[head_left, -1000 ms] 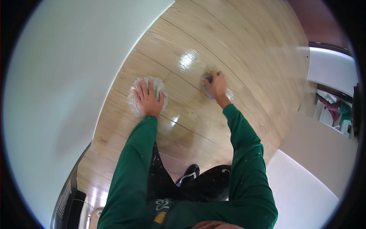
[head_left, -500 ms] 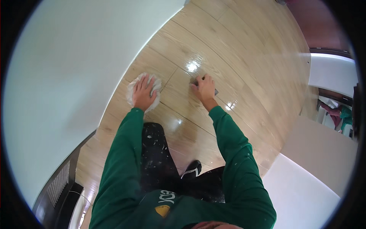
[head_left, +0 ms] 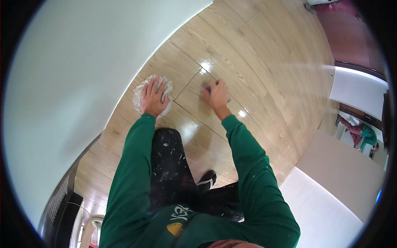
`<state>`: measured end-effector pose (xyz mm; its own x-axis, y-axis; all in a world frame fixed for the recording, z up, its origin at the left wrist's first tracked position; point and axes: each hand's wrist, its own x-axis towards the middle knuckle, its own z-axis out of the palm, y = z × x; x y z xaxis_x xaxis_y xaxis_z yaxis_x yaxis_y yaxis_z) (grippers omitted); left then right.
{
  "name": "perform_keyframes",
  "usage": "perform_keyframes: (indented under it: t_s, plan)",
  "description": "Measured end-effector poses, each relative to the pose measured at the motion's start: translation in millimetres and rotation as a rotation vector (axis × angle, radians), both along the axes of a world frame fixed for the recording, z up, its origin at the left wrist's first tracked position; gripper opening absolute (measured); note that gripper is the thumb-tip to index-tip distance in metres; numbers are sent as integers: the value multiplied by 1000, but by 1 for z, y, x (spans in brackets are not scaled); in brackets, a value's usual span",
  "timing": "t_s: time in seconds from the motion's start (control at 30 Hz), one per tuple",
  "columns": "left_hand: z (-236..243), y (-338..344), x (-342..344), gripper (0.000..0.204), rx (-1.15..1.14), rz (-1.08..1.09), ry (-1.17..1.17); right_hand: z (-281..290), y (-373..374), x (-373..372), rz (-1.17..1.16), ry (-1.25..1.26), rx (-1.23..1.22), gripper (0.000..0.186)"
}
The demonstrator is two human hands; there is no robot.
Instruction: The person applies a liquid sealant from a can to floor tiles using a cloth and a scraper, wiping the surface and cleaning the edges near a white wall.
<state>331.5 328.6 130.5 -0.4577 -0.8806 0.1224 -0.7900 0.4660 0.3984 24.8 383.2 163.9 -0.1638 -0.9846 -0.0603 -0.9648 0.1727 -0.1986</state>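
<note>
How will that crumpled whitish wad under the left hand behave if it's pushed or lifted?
The crumpled whitish wad is probably floppy and light, judging by its thin-looking, wrinkled edges around the left hand. It may slide readily, since the floor looks glossy. Rolling seems unlikely, as it lies spread out.

Dark object (head_left: 208, 88) blurred, partly hidden
</note>
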Motion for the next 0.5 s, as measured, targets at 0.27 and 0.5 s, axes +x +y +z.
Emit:
perform_keyframes:
  t_s: [0.27, 0.5]
  plan:
    - [-5, -1, 0, 66, -15, 2, -29, 20, -51, 17, -24, 74, 87, 40]
    - [-4, 1, -3, 66, -23, -1, -20, 13, -22, 68, 151, -25, 97, 38]
